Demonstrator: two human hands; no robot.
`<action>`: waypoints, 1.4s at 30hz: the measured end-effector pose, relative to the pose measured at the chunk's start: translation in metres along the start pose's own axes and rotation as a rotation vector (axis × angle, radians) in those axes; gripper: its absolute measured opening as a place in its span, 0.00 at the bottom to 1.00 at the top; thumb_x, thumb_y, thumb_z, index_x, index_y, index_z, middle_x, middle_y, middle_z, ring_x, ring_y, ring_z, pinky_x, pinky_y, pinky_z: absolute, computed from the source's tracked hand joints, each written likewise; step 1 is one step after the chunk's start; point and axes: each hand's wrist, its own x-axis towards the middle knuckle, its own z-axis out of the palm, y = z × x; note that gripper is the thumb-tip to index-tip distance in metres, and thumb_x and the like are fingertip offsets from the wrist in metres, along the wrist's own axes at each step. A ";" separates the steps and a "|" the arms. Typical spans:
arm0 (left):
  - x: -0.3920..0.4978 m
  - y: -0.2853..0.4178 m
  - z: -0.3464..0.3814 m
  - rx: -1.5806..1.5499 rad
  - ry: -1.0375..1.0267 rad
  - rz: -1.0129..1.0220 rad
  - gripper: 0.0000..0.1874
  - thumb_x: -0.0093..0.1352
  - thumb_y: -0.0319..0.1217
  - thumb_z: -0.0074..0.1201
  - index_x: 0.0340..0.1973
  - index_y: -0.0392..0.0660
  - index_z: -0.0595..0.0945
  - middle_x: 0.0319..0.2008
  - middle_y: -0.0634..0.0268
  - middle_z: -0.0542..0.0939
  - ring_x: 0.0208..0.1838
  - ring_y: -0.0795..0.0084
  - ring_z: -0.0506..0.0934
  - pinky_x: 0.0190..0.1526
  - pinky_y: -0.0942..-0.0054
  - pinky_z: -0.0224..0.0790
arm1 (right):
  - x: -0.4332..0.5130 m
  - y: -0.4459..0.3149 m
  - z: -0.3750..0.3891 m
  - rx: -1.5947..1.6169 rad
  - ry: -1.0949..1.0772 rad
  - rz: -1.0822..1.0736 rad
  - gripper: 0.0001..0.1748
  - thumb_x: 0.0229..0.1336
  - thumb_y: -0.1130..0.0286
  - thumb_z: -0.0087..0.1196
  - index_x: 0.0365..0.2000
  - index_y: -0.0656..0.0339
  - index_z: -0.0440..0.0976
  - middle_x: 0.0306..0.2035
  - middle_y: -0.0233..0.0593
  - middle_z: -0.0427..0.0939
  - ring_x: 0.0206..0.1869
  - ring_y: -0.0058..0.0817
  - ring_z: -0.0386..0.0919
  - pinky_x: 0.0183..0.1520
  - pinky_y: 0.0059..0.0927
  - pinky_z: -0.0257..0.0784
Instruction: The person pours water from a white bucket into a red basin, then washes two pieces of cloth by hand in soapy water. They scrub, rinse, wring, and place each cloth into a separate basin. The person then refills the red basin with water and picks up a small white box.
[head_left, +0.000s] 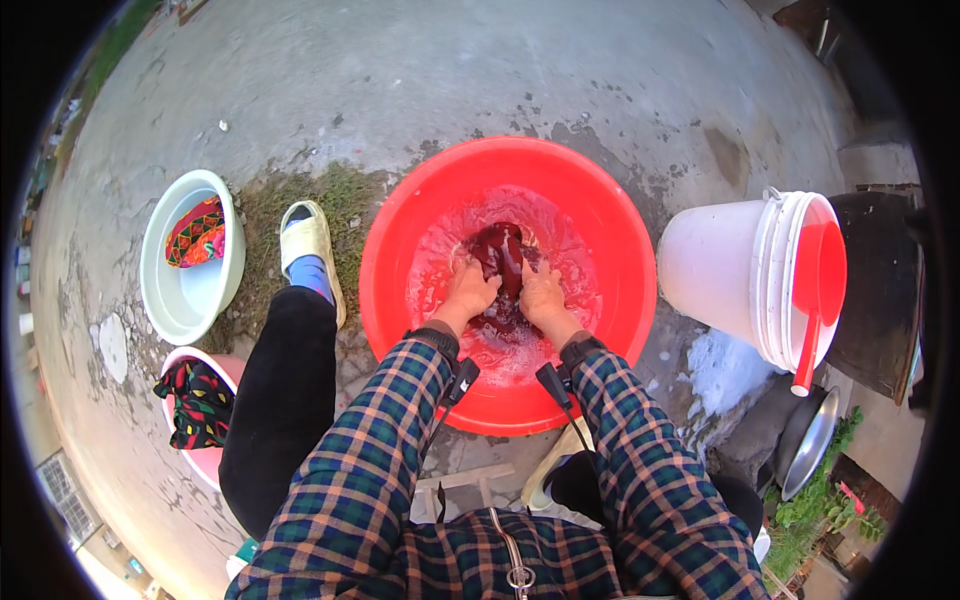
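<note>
A large red plastic basin (424, 184) stands on the ground before me with sudsy water in it. Dark maroon cloth (499, 251) lies wet in the water, partly under the surface. My left hand (472, 291) grips the cloth's left side, fingers curled and partly hidden by it. Opposite, my right hand (542, 294) holds the right side, its fingertips down in the cloth and water. Both wrists wear dark bands with cables at the plaid cuffs.
At left, a pale basin (154, 300) holds patterned red fabric (199, 234); a pink basin (217, 367) holds dark printed cloth (196, 405). Right stands a white bucket (709, 259) with a red dipper (817, 277). A metal bowl (808, 446) and foam (720, 367) lie below it.
</note>
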 end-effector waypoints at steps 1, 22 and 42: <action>0.002 -0.002 0.004 -0.236 0.075 -0.021 0.56 0.68 0.61 0.55 0.77 0.39 0.45 0.79 0.42 0.43 0.80 0.43 0.48 0.77 0.50 0.45 | 0.003 0.000 -0.005 0.138 0.007 -0.016 0.33 0.57 0.74 0.53 0.65 0.51 0.67 0.62 0.58 0.68 0.65 0.56 0.66 0.61 0.49 0.73; -0.046 0.078 -0.038 -0.731 0.420 0.119 0.32 0.71 0.57 0.52 0.42 0.35 0.86 0.37 0.42 0.86 0.44 0.51 0.85 0.49 0.57 0.75 | -0.034 -0.057 -0.064 0.819 0.618 -0.204 0.23 0.68 0.47 0.51 0.40 0.60 0.72 0.35 0.58 0.81 0.40 0.58 0.81 0.43 0.52 0.74; -0.044 0.028 -0.026 0.490 0.301 -0.022 0.48 0.68 0.49 0.63 0.77 0.69 0.50 0.78 0.49 0.47 0.76 0.36 0.54 0.64 0.27 0.58 | -0.012 -0.002 -0.026 -0.107 0.055 0.006 0.36 0.69 0.51 0.51 0.73 0.34 0.53 0.77 0.48 0.46 0.76 0.57 0.49 0.67 0.69 0.61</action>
